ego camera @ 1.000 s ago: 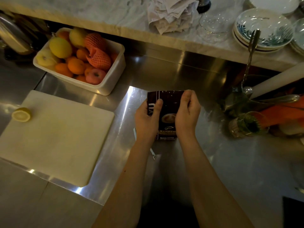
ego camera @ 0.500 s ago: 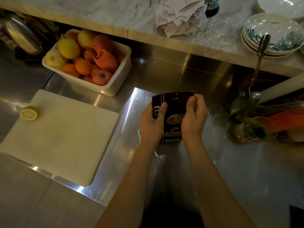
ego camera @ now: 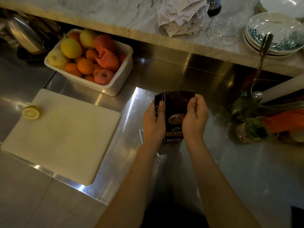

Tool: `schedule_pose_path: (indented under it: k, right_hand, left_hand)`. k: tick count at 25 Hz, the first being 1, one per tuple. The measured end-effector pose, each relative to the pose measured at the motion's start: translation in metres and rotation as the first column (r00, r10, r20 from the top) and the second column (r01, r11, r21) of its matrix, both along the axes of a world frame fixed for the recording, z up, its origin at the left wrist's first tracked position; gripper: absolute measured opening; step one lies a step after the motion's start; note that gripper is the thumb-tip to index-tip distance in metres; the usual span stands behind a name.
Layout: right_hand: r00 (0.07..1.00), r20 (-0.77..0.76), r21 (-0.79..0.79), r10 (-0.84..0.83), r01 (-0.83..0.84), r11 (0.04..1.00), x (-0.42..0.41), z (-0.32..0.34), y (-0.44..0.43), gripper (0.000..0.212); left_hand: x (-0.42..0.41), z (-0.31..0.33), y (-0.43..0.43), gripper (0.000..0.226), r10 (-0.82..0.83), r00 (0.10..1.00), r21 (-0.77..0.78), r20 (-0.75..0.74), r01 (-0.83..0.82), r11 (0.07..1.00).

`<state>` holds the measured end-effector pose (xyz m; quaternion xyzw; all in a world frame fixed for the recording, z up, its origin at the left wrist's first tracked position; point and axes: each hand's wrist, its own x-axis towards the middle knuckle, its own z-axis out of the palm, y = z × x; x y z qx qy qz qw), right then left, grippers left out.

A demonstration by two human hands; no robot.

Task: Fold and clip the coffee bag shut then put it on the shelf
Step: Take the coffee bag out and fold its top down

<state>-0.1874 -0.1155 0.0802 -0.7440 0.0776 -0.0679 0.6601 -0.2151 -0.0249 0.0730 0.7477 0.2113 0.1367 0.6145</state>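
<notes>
— Where's the coffee bag [ego camera: 174,112]?

— On the steel counter [ego camera: 230,162], right of the cutting board [ego camera: 65,137]. My left hand [ego camera: 153,124] grips its left edge, my right hand [ego camera: 195,117] pinches the top right corner.

— The clip [ego camera: 141,134]?

— Lying just left of my left wrist.

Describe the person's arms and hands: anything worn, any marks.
Both forearms are bare to the bottom of the picture; no sleeves show. Neither the left hand nor the right hand shows a glove, ring, watch or bracelet. The left forearm bears one small dark dot.
</notes>
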Motion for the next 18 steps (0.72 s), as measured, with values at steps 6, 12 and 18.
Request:
schedule_pose_path:
  k: [6,12,18]
  right_hand:
    - [1.000,-0.002,-0.045,0.007,-0.007,0.999,0.000,0.001,-0.001,0.015]
    - [1.000,0.010,-0.057,0.000,0.000,0.998,-0.004,0.000,0.004,0.025]
    - [0.980,-0.045,-0.036,0.195,-0.197,0.980,-0.009,-0.005,0.004,0.012]
  left_hand:
    - [-0.002,0.002,-0.001,0.024,-0.035,0.999,0.017,-0.007,0.036,0.999]
    - [-0.006,-0.003,0.001,0.034,0.045,0.999,0.111,-0.005,-0.044,0.993]
    - [-0.016,0.007,0.016,0.026,0.100,0.995,-0.039,0.011,-0.100,0.994]
